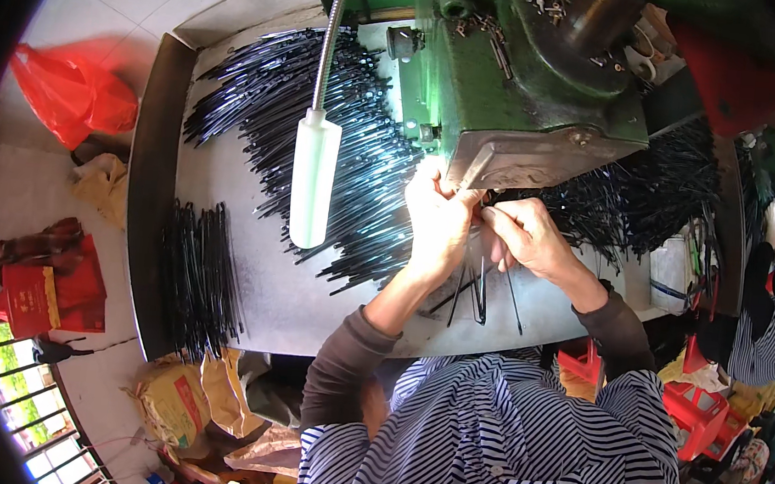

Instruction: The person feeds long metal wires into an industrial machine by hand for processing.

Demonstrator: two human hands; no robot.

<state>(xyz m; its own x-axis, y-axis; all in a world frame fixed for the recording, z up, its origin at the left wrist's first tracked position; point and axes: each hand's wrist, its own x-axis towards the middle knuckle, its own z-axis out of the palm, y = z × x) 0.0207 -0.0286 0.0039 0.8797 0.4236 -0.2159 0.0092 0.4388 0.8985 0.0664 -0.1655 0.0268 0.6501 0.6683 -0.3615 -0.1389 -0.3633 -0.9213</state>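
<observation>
My left hand [438, 217] is raised at the front lower edge of a green machine [538, 98], its fingers closed in a pinch beside a flat metal lever [477, 165]. Close by on its right, my right hand [530, 240] has thumb and forefinger pinched together, and the other fingers are curled. What either hand grips is too small and too hidden to make out. Below the hands, a few thin black metal rods [481, 296] lie loose on the grey metal table [352, 327]. A large heap of similar black rods [331, 145] spreads to the left of my left hand.
A white tube lamp [314, 180] on a flexible neck hangs over the heap. Another bundle of rods [200, 276] lies by the table's raised left wall [157, 194]. More dark rods [659, 192] are piled at right. Sacks [173, 400] stand below; another person [765, 330] is at far right.
</observation>
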